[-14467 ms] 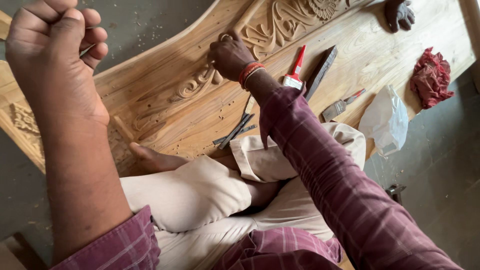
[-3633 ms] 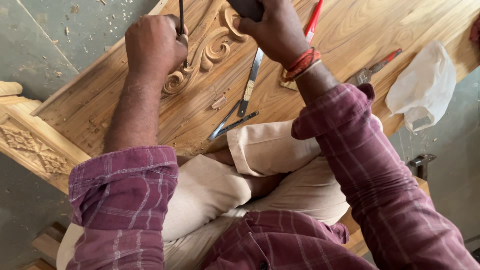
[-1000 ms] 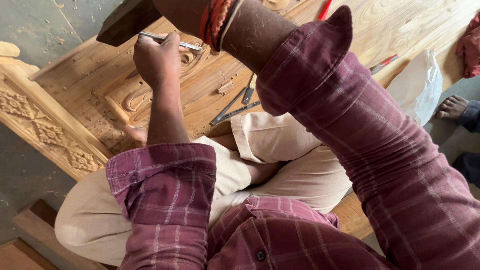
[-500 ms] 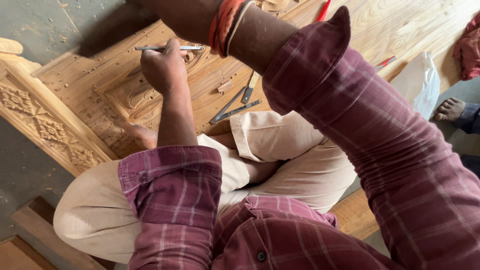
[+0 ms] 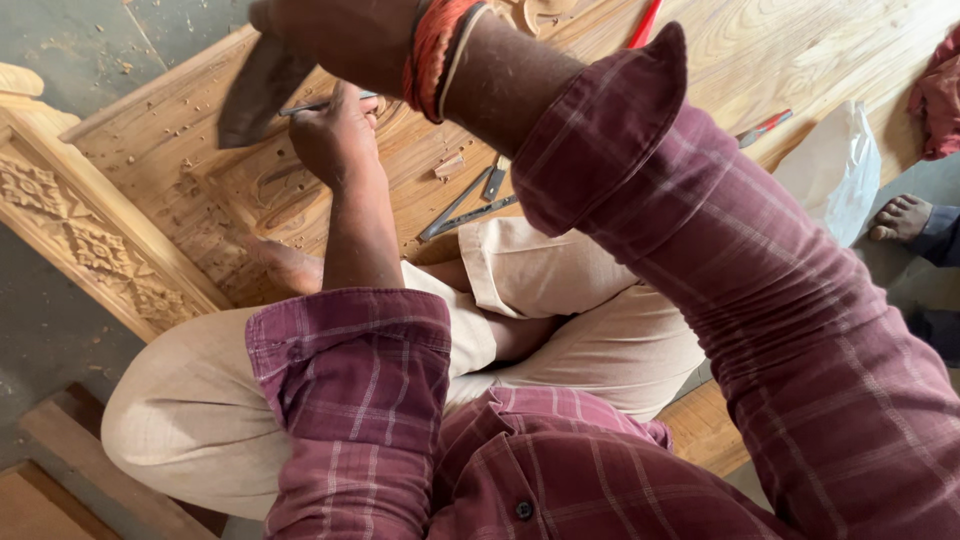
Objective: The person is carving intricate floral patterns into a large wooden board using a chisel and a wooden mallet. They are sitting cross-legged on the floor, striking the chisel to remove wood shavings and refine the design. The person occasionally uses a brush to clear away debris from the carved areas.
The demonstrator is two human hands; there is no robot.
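My left hand point(image 5: 335, 135) is closed around a thin metal chisel point(image 5: 325, 103), its shaft lying almost level over the carved wooden panel point(image 5: 190, 160). My right hand point(image 5: 345, 35) is raised near the top of the head view and grips a dark wooden mallet point(image 5: 258, 88), whose head hangs just left of the chisel. Red bangles point(image 5: 432, 45) circle my right wrist. I sit cross-legged on the panel in beige trousers.
Two loose chisels point(image 5: 470, 200) lie on the wood beside my knee. A carved wooden rail point(image 5: 90, 245) runs along the left. A white plastic bag point(image 5: 835, 170), a red-handled tool point(image 5: 762, 127), a red cloth point(image 5: 940, 95) and another person's bare foot point(image 5: 900, 217) are at the right.
The mallet in my right hand has swung down and to the right toward the chisel. My left hand with the chisel has shifted slightly on the carving.
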